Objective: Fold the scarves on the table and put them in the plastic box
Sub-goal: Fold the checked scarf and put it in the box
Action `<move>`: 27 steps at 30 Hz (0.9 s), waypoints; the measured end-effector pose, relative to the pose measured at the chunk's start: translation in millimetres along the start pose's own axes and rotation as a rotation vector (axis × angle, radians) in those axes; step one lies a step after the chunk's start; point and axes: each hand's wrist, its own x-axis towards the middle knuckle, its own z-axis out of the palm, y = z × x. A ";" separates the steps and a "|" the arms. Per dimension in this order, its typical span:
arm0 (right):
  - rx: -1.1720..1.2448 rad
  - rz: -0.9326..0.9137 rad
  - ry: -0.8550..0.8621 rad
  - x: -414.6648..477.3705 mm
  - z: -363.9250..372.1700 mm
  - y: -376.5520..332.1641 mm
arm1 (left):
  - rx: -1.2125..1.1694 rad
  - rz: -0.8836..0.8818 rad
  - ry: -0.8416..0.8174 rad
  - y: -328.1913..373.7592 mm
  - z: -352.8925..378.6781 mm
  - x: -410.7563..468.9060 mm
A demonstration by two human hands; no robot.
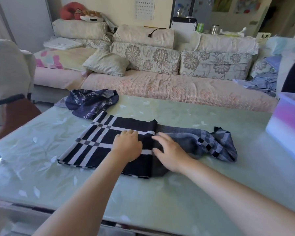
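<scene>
Head cam: the checked scarf (pixel 107 138) is lying mid-tabletop (pixel 143 193), with its left half flat and its right end bunching up. The left hand (pixel 127 145) is resting on it with fingers pressed together. The right hand (pixel 170 154) is pressing down just beside it, fingers spread. The other scarf (pixel 92 102) is sitting crumpled at the far edge, and the plastic box (pixel 286 120) is well off right. Risk: that bunched end is probably going to fold in lumpy, and the cloth could be sliding on the glossy top.
</scene>
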 end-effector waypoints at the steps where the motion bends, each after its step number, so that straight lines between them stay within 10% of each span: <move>1: -0.043 -0.025 0.054 -4.3 -10.8 14.0 | -0.061 0.058 0.007 15.9 -1.2 3.2; 6: -0.337 0.086 0.247 -34.8 -70.4 90.4 | -0.314 0.299 0.010 97.0 -4.3 6.9; 11: -0.583 0.386 0.085 -63.6 -106.1 163.6 | -0.274 0.413 -0.046 156.3 14.9 10.6; 27: 0.072 0.353 0.638 -33.1 -181.3 198.1 | -0.419 0.229 0.037 184.8 7.4 43.3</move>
